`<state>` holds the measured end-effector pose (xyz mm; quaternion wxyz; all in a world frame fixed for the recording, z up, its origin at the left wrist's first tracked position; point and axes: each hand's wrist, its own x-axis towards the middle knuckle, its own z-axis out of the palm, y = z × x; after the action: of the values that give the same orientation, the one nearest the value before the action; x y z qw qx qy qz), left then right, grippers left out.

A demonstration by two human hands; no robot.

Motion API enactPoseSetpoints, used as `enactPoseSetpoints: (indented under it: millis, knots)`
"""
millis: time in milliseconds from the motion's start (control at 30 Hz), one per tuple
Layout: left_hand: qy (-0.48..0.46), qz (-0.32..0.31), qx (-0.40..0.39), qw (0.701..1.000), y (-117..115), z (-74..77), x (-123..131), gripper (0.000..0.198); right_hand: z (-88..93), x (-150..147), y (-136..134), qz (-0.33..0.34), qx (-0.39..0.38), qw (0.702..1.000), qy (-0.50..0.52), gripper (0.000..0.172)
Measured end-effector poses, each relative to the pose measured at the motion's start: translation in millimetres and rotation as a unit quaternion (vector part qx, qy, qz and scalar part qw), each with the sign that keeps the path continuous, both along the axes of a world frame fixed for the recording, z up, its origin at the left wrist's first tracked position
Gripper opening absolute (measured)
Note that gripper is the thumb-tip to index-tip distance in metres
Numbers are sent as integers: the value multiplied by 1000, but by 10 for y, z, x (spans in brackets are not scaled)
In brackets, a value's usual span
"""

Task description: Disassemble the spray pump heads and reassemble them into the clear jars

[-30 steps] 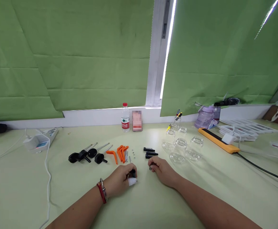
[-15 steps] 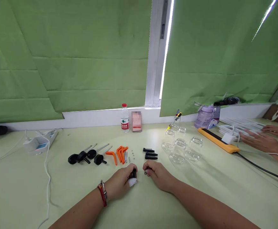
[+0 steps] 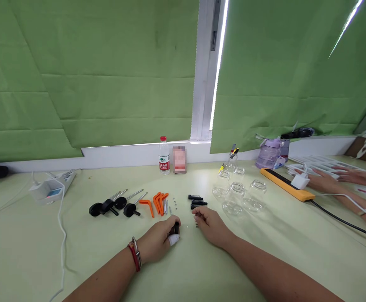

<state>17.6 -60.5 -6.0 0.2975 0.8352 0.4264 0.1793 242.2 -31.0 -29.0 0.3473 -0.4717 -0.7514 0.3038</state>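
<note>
My left hand (image 3: 159, 238) is closed around a black part (image 3: 175, 228), mostly hidden by the fingers. A thin metal rod (image 3: 170, 211) sticks up just beyond its knuckles. To the right, my right hand (image 3: 212, 226) is pinched, with a small coiled spring (image 3: 197, 224) showing under its fingertips. Black slotted pieces with springs (image 3: 198, 203) lie just beyond that hand. A tiny pale bit (image 3: 187, 227) rests on the table between my hands. Orange bent handles (image 3: 160, 203), short metal pins (image 3: 165, 206) and tiny metal nuts (image 3: 175, 203) lie beyond my left hand.
Black knobs with metal rods (image 3: 130, 209) lie to the left. Clear glass jars (image 3: 234, 197) stand at right, beside an orange power strip (image 3: 288, 186). A water bottle (image 3: 164, 157) is at the back. Another person's hands (image 3: 325, 181) work over white frames at far right.
My right hand has shifted slightly right and away from me, nearer the black slotted pieces. A tiny bit now shows on the table. My left hand has barely moved. The other person's hands moved.
</note>
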Motion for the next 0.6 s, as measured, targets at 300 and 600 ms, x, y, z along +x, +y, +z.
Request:
enactPoseSetpoints:
  millis: [300,600]
  knots:
    - [-9,14,6,1000,18,-17,-14,21,32,-46,-53,10,135,982,-130,23]
    - [-33,4,-1,999,30,-10,-9,19,44,-211,-67,89,211,953,-198,20]
